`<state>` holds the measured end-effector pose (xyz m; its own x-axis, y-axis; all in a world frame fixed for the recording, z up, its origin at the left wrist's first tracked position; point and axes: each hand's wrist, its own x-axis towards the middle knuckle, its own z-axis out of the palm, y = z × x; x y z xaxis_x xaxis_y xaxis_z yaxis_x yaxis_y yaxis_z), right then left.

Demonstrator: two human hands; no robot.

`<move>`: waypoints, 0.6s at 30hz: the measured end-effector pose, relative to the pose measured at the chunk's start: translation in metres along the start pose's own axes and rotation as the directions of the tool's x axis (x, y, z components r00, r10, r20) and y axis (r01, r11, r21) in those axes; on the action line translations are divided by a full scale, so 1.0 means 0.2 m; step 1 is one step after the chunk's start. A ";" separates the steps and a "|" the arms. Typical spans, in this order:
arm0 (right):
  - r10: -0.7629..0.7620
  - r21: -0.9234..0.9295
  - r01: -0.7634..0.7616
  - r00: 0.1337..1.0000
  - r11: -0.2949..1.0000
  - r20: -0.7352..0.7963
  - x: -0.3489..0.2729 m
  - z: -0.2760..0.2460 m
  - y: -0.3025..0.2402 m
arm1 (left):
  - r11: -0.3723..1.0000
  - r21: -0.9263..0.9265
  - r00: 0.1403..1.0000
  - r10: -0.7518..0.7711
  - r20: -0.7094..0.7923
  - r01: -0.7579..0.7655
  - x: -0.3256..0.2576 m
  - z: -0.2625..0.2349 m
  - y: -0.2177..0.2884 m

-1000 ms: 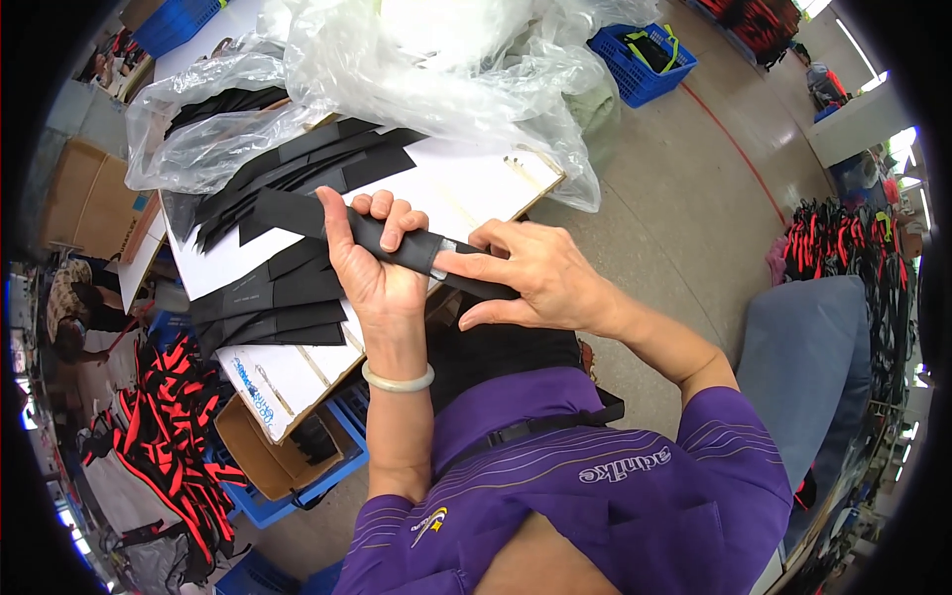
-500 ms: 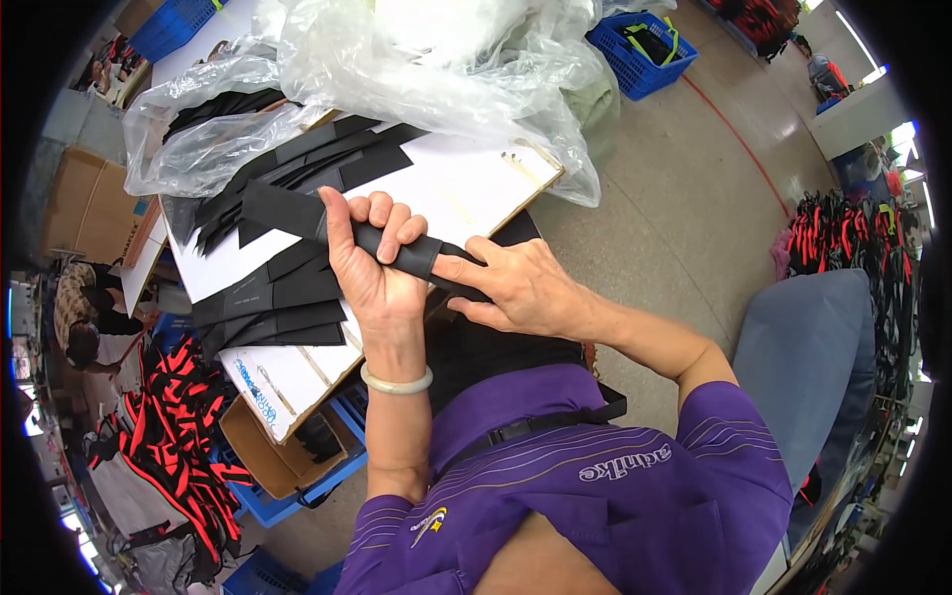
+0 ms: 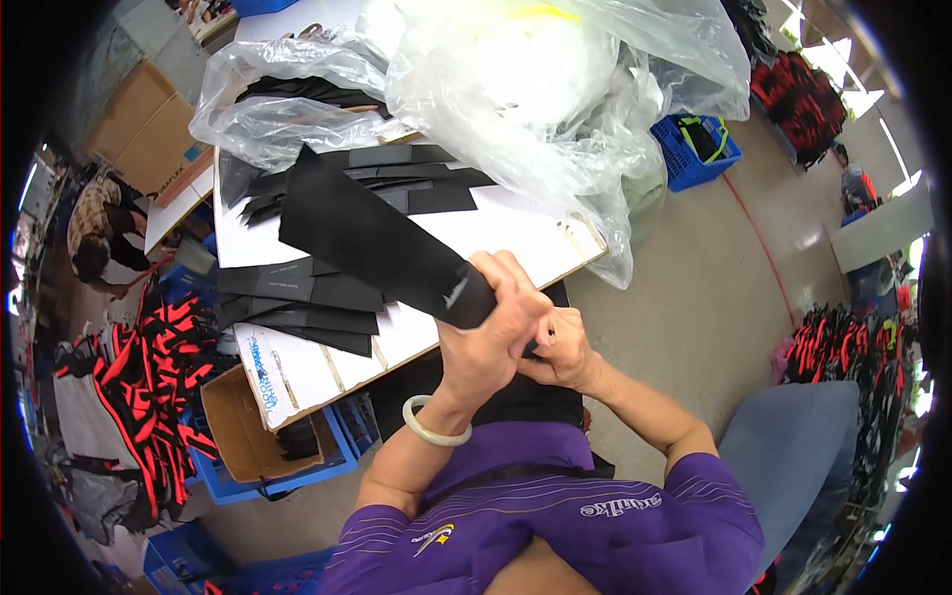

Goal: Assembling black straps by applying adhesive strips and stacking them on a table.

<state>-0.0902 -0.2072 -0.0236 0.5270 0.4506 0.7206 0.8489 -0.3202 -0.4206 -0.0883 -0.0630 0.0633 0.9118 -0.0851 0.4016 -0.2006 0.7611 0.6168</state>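
Note:
A wide black fabric strip (image 3: 372, 238) slants up and leftward over the table, its far end spread flat and a small pale mark near its close end. My left hand (image 3: 488, 332), with a pale bangle on the wrist, is closed around the strip's near end. Right against it, my right hand (image 3: 563, 349) has its fingers curled, with a bit of dark fabric between the two hands; most of that end is hidden. Under and beyond the held strip lie more black strips (image 3: 297, 283), fanned in two piles on the white table (image 3: 516, 230).
Clear plastic bags (image 3: 516, 89) heap over the table's far side. Below its left edge, a cardboard box (image 3: 238, 421) sits in a blue crate (image 3: 347, 446). Black-and-red straps (image 3: 159, 397) pile at left. A blue basket (image 3: 684, 169) stands on the floor; a grey-blue padded surface (image 3: 793, 446) is at right.
Both hands have moved right and closer together. My left hand has turned over, back up, and the strip's free end has lifted and spread wider. The view has shifted slightly.

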 end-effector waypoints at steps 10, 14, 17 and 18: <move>-0.030 0.028 0.030 0.999 0.999 -0.011 0.03 -0.01 -0.03 | 1.000 0.017 1.000 0.010 -0.002 -0.010 -0.01 0.01 0.00; 0.139 0.076 -0.136 0.990 0.988 -0.039 0.07 -0.07 -0.14 | 0.976 -0.204 0.984 -0.108 -0.139 0.078 0.01 -0.09 -0.03; 0.429 0.402 -0.337 0.888 0.852 -0.165 0.07 -0.09 -0.16 | 0.958 -0.257 0.974 -0.169 -0.151 0.126 0.03 -0.17 -0.05; 0.711 0.664 -0.484 0.695 0.570 -0.103 0.07 -0.08 -0.19 | 0.974 -0.186 0.965 -0.169 -0.202 0.132 0.03 -0.18 -0.06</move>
<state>-0.1158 -0.2007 0.0118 0.9659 -0.0003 0.2590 0.2560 0.1523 -0.9546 -0.0671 -0.0485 0.0346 0.9858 -0.0813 0.1467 -0.0085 0.8494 0.5276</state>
